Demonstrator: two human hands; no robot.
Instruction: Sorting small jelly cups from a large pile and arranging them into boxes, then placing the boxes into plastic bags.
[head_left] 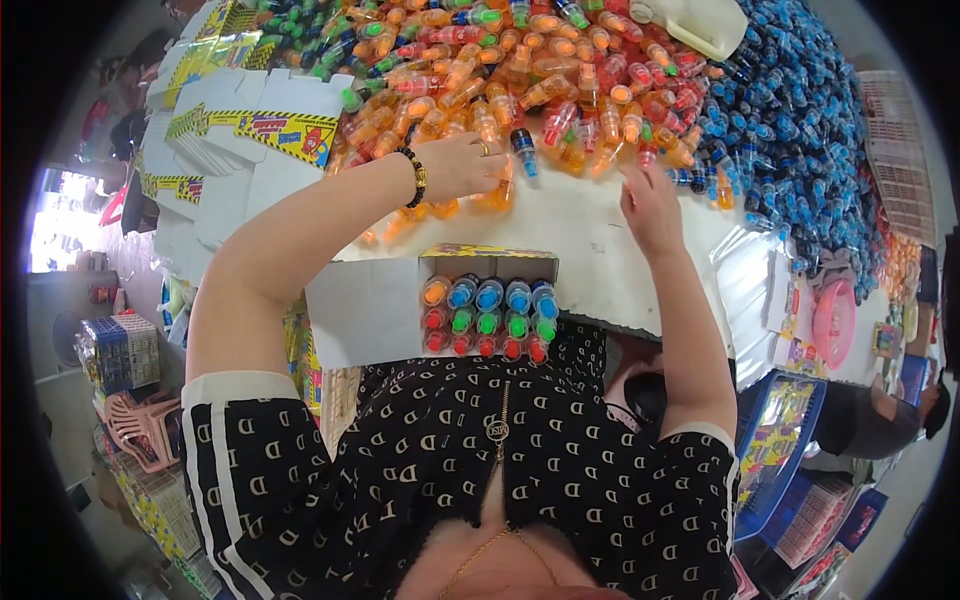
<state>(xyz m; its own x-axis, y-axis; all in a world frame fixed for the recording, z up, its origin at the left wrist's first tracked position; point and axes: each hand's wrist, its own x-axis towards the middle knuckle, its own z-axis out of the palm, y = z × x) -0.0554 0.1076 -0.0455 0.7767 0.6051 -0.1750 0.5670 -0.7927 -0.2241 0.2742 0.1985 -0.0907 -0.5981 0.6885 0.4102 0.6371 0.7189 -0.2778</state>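
My left hand (467, 168), with a ring and a beaded bracelet, curls its fingers over small orange bottles (503, 195) at the near edge of the heap. To the right, my right hand (655, 212) pinches a small red bottle (647, 155), its fingertips partly hidden. Between the two hands a dark blue bottle (523, 150) lies on the white table (600, 245). Close to my body stands an open cardboard display box (490, 252) with its white flap (362, 312) spread left. Rows of bottles (488, 325) with orange, blue, green and red tops fill it.
A large heap of orange and red bottles (540, 60) covers the far table, with blue bottles (790, 110) piled at right. Flattened boxes (240, 130) are stacked at left. A cream jug (700, 25) lies at the back. Another person (870, 415) is at far right.
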